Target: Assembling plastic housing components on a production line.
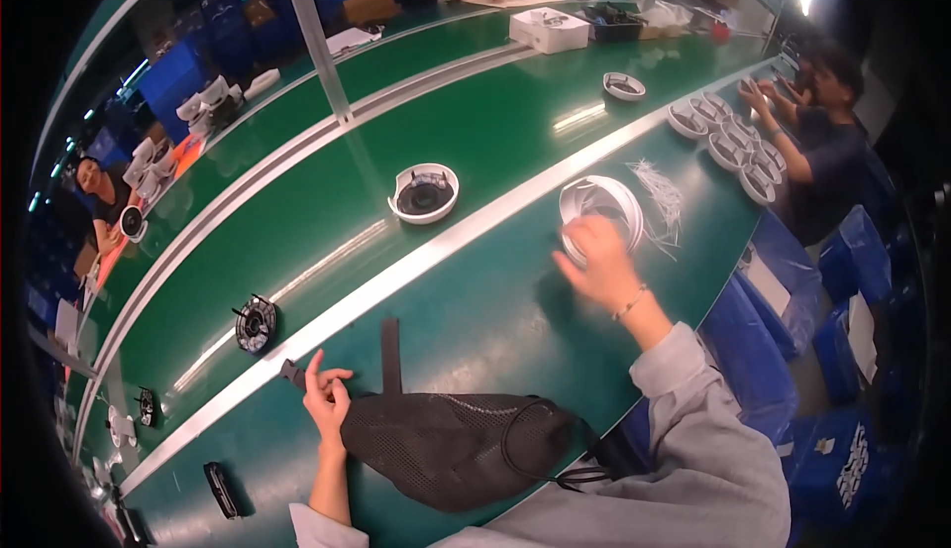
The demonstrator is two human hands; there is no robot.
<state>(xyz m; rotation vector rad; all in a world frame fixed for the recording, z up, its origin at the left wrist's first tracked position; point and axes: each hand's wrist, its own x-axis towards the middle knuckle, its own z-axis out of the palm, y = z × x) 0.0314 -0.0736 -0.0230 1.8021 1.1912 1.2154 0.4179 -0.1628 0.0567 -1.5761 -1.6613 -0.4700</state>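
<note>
My right hand (pixel 602 266) is at the near rim of a white ring-shaped housing (pixel 629 203), fingers bent over the wall and thumb outside it. The hand is slightly blurred. My left hand (pixel 327 401) is raised beside a black mesh bag (pixel 446 449), its fingers apart and holding nothing. A dark strap with a buckle (pixel 293 374) lies just past its fingertips. Beyond the housing is a loose pile of thin white strips (pixel 658 201), possibly cable ties.
On the green conveyor belt (pixel 515 132) sit white round housings (pixel 424 194) and a black round part (pixel 256 324). Several white housings (pixel 733 142) cluster by a co-worker (pixel 827 117) at right. A black object (pixel 222 491) lies lower left. Blue bins (pixel 753 350) stand beside the bench.
</note>
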